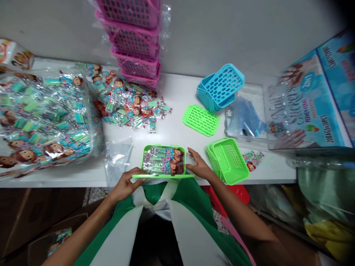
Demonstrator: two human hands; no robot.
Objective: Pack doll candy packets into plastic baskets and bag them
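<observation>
A green basket filled with small wrapped doll-figure packets stands at the table's near edge. A flat green lid is held edge-on along the basket's near side. My left hand grips the lid's left end, fingers curled round it. My right hand rests against the basket's right side at the lid's right end, fingers partly bent on it.
A stack of green baskets stands right of my right hand, a loose green lid and blue baskets behind. Loose doll packets lie mid-table, a big bag of them left, pink baskets behind, a sticker box right.
</observation>
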